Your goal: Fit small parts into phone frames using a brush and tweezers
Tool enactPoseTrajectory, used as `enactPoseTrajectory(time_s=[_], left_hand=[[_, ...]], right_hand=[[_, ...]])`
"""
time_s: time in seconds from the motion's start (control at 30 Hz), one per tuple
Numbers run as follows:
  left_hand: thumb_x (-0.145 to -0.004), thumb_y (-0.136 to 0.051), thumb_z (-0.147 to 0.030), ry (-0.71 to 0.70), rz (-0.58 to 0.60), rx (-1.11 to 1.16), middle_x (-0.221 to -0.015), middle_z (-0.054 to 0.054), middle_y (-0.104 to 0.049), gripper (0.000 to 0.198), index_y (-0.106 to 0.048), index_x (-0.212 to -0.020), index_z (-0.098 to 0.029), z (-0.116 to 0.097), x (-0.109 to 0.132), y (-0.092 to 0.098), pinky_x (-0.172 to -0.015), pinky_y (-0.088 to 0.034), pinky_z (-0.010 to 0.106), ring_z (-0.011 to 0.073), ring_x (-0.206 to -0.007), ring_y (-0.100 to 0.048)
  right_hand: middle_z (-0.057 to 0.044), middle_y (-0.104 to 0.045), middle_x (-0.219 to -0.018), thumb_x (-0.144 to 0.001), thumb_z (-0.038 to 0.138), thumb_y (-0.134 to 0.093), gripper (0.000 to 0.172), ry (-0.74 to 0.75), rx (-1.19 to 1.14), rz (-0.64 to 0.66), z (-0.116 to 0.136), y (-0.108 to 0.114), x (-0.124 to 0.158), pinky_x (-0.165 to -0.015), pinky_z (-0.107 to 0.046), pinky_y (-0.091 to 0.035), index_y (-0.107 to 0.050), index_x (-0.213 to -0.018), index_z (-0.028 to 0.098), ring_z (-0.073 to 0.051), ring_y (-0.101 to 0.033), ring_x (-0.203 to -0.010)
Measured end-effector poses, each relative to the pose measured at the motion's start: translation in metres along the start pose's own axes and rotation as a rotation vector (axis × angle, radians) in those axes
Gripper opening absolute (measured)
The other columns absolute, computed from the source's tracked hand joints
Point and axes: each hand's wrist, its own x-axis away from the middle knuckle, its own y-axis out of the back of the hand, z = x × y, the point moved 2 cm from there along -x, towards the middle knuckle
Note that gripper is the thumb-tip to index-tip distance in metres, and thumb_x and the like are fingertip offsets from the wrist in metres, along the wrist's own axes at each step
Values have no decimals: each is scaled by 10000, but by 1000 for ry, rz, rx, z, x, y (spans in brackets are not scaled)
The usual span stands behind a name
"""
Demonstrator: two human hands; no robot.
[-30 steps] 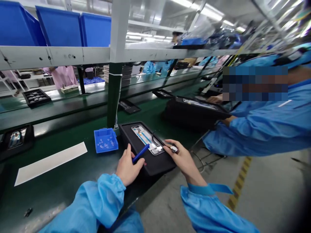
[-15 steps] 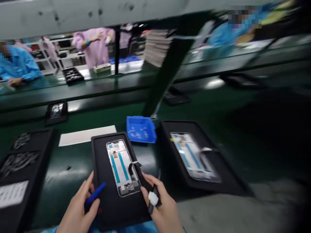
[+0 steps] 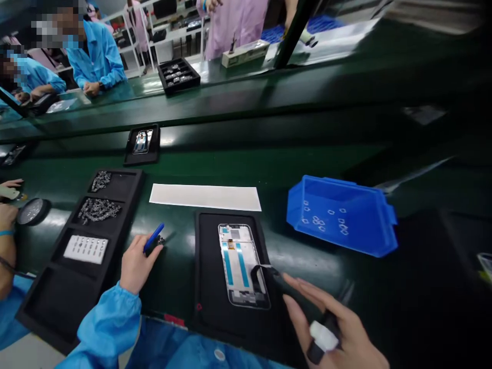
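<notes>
My left hand (image 3: 137, 262) is closed around a slim blue pen-shaped tool (image 3: 154, 238). Its fingertips are beside a small dark part (image 3: 161, 241) on the green table. Right of it lies a black foam tray (image 3: 209, 287) bearing an opened phone frame (image 3: 241, 264) with two blue strips and a dark flex cable (image 3: 255, 277) along one side. At the tray's right edge, my right hand (image 3: 338, 328) grips the rim between thumb and fingers. A black band with a white block (image 3: 325, 335) is worn on that hand.
A long black tray (image 3: 119, 246) at left holds small parts and a white card (image 3: 85, 249). A white paper strip (image 3: 205, 197) lies behind the phone tray, a blue bin (image 3: 346, 205) to the right. Another person's hand (image 3: 7, 218) shows at far left; several people sit or stand beyond.
My left hand has let go of the phone tray and moved left with the blue tool, towards the small dark part. The tray now rests on the table. My view has swung left.
</notes>
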Motion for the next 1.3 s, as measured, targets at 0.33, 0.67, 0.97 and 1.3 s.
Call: enactPoseTrajectory(time_s=[0.33,0.67,0.97,1.3], left_hand=[[-861,-594,-426,-56,53,126,-832,21,-669,249,-719,-911,-216,7,-10,-10,-596,-463,247,139,-645,-586],[-784,-649,-416,-15,201,360,-763,20,-683,248,-726,-826,-184,4,-13,-3,-603,-478,263,161,-646,-597],[-790,-629,-377,-29,268,402,-841,38,-705,233,-732,-861,-181,3,-14,-6,-585,-463,247,130,-620,-561],[-854,-575,-386,71,54,60,-860,19,-648,224,-714,-915,-221,16,-18,-21,-630,-412,262,143,-657,-541]], right_hand=[[-51,-719,-978,-893,33,-574,336,494,-124,742,91,-107,-62,-761,-333,-524,-614,-1160,233,-233,-673,-882],[-34,-728,-1035,-940,95,-592,258,518,-390,819,96,-165,-51,-844,-287,-512,-610,-1161,228,-188,-685,-946],[-35,-709,-1005,-898,62,-576,308,454,-510,799,91,-170,-52,-811,-296,-509,-610,-1142,247,-205,-678,-931],[20,-635,-824,-802,216,-666,322,26,-820,793,58,-164,-69,-733,-294,-497,-527,-1092,240,-160,-625,-749]])
